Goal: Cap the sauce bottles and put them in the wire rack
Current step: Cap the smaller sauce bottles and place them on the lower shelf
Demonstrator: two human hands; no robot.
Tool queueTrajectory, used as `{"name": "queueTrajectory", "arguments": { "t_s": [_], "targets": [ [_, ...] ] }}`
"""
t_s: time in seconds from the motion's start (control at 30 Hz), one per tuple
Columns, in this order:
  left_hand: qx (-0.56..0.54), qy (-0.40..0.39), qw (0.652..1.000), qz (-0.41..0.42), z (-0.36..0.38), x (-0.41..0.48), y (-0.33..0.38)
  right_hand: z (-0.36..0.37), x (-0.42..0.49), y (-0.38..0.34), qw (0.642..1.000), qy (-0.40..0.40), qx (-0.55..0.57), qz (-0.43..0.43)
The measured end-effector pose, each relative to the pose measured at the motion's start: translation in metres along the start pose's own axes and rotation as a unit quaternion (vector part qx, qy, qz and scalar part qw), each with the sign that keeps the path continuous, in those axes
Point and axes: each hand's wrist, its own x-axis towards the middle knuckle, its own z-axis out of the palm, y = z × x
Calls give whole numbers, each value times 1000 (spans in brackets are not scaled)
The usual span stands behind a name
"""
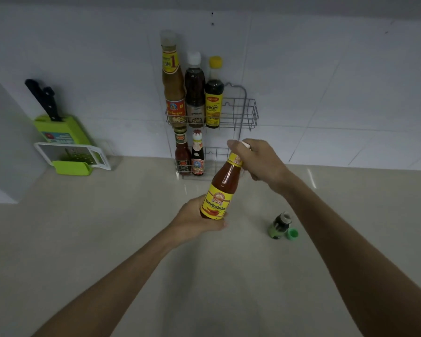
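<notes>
I hold a red chilli sauce bottle [223, 188] with a yellow label, tilted, above the counter. My left hand [197, 220] grips its base. My right hand [258, 159] is closed over its top, a white cap just showing between the fingers. A small dark bottle with a green label [280, 226] stands uncapped on the counter to the right, its green cap [292, 234] lying beside it. The two-tier wire rack [243, 113] hangs on the wall; three bottles stand in its upper tier and two in the lower, at the left of each.
A green knife block with black-handled knives [58, 130] and a white and green grater [73, 156] stand at the back left of the beige counter [107, 227]. White tiled wall behind.
</notes>
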Motion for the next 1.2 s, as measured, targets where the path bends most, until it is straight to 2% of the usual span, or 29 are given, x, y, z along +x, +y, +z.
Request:
{"name": "queueTrajectory", "arguments": {
  "t_s": [0.1, 0.17, 0.2, 0.27, 0.37, 0.47, 0.8, 0.93, 1.03, 1.1, 1.2],
  "targets": [
    [34, 94, 995, 12, -1, 30, -8, 16, 0, 21, 998, -47, -30, 17],
    [69, 65, 995, -4, -5, 60, -18, 28, 9, 44, 996, -45, 42, 67],
    [91, 34, 995, -8, -7, 74, -21, 33, 18, 54, 993, -23, 85, 83],
    [133, 9, 991, -6, -14, 109, -31, 41, 40, 74, 995, 56, 77, 43],
    [140, 125, 982, 5, -37, 154, -42, 54, 75, 97, 985, 165, 30, -38],
    [92, 175, 980, 32, -54, 183, -54, 70, 111, 114, 977, 197, 30, -72],
    [1, 223, 973, 67, -46, 202, -73, 105, 179, 146, 994, 51, -99, -13],
    [-19, 206, 976, 63, -49, 204, -74, 109, 183, 146, 993, 27, -109, 19],
    [-28, 210, 975, 65, -46, 198, -67, 100, 175, 142, 991, -42, -116, 43],
    [-26, 226, 972, 63, -39, 190, -64, 77, 160, 137, 991, -33, -114, 66],
    [28, 219, 974, 57, -17, 172, -70, 18, 115, 146, 988, 25, -154, 12]
  ]
}}
